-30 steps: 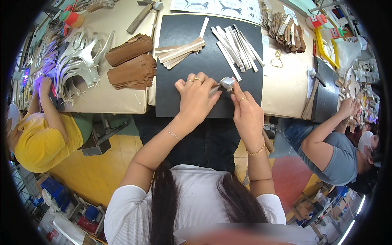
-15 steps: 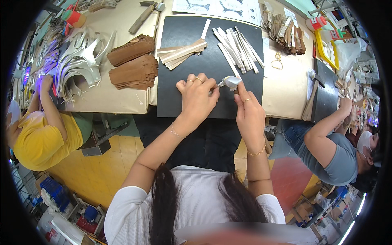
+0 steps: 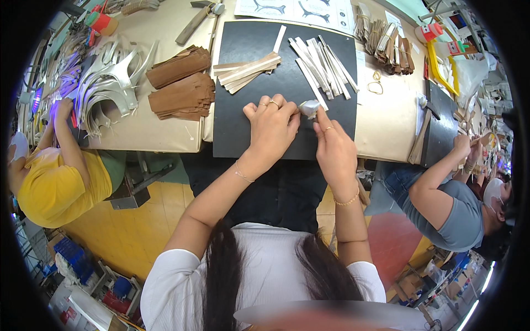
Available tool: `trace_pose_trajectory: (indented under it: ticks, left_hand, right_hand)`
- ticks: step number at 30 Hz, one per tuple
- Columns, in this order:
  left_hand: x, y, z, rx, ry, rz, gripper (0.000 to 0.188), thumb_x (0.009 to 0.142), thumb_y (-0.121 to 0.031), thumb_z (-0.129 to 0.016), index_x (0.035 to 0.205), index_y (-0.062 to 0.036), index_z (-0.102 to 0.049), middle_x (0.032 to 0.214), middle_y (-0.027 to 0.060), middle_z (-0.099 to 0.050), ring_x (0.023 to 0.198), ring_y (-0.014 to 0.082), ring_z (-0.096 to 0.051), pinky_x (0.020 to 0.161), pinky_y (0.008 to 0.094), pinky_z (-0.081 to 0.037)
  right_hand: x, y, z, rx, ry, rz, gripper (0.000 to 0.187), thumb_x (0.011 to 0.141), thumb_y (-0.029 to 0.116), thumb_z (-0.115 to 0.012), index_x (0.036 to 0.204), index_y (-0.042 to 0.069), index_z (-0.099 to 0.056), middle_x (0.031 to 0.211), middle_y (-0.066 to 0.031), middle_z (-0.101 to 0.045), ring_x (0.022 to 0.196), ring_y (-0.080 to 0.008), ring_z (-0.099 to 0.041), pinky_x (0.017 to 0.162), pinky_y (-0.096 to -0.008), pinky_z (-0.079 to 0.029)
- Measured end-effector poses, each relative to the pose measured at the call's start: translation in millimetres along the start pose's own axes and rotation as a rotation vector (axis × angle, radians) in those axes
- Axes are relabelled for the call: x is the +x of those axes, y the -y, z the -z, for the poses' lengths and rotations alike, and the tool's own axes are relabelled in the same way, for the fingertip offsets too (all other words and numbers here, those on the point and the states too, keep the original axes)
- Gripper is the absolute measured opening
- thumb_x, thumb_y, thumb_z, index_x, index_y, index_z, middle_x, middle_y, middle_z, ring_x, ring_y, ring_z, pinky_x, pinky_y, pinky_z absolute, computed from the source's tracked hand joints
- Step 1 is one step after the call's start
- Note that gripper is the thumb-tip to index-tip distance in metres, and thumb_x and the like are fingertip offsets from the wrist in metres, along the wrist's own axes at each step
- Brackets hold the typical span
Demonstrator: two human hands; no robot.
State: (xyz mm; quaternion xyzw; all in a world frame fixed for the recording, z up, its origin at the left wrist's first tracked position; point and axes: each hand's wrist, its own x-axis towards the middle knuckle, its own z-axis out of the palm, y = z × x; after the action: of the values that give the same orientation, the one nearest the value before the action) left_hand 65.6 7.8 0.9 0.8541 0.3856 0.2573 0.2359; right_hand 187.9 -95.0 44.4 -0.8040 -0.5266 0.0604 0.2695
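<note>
My right hand (image 3: 338, 148) is closed round a hammer, index finger stretched toward its silvery head (image 3: 309, 108); most of the handle is hidden under the hand and wrist. Low over the black board (image 3: 237, 129), the head is beside the fingertips of my left hand (image 3: 273, 128). Those fingers are bent and pinched together, and whatever they hold is hidden. Beyond my left hand lies a fanned stack of pale and tan strips (image 3: 248, 73). Loose white strips (image 3: 323, 66) are spread on the board beyond my right hand.
Two stacks of brown leather pieces (image 3: 182, 98) lie left of the board, with silvery curved pieces (image 3: 113, 83) farther left. Another hammer (image 3: 193, 25) and a printed sheet (image 3: 298, 12) are at the back. Bundled strips (image 3: 389, 47) lie back right. Co-workers sit on both sides.
The hammer head has shifted slightly left and up, turning a little and coming closer to my left fingertips. My left hand has moved slightly right and up. The strips keep their arrangement.
</note>
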Motion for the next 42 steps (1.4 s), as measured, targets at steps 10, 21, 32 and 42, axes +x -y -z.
trace_pose_trajectory:
  ticks: [10,21,32,42]
  left_hand:
    - [-4.0,5.9,7.2,-0.073,-0.001,0.042,0.008,0.081,-0.019,-0.077,0.079,-0.0143,-0.071,0.086,-0.0021,-0.061,0.091,0.0211,-0.055,0.084,0.0422,-0.028]
    - [-2.5,5.0,1.1,-0.015,-0.033,0.028,0.009,0.079,-0.017,-0.078,0.076,-0.0129,-0.070,0.082,-0.0026,-0.061,0.087,0.0200,-0.055,0.083,0.0413,-0.028]
    - [-1.1,3.0,0.7,0.013,-0.042,-0.020,0.013,0.079,-0.021,-0.080,0.087,-0.0133,-0.073,0.091,-0.0029,-0.063,0.092,0.0202,-0.056,0.084,0.0413,-0.028]
    - [1.1,7.7,7.4,-0.098,0.029,0.106,0.006,0.080,-0.018,-0.077,0.078,-0.0135,-0.073,0.086,-0.0039,-0.066,0.088,0.0188,-0.055,0.084,0.0401,-0.027]
  right_hand:
    - [2.7,4.2,7.0,-0.133,0.160,-0.070,0.038,0.101,0.015,-0.060,0.139,0.011,-0.061,0.087,-0.0137,-0.063,0.073,-0.0338,-0.064,0.065,-0.0419,-0.051]
    - [3.0,9.7,6.8,-0.128,0.095,0.033,0.046,0.100,0.017,-0.061,0.146,0.019,-0.056,0.081,-0.0106,-0.059,0.065,-0.0337,-0.063,0.059,-0.0435,-0.052]
    - [5.7,-0.3,1.5,-0.109,0.129,-0.052,0.037,0.101,0.014,-0.061,0.138,0.011,-0.062,0.089,-0.0144,-0.065,0.076,-0.0341,-0.065,0.068,-0.0412,-0.051]
    - [8.7,-0.9,3.7,-0.121,0.141,-0.057,0.038,0.101,0.014,-0.060,0.139,0.011,-0.061,0.088,-0.0139,-0.065,0.076,-0.0336,-0.065,0.068,-0.0408,-0.051]
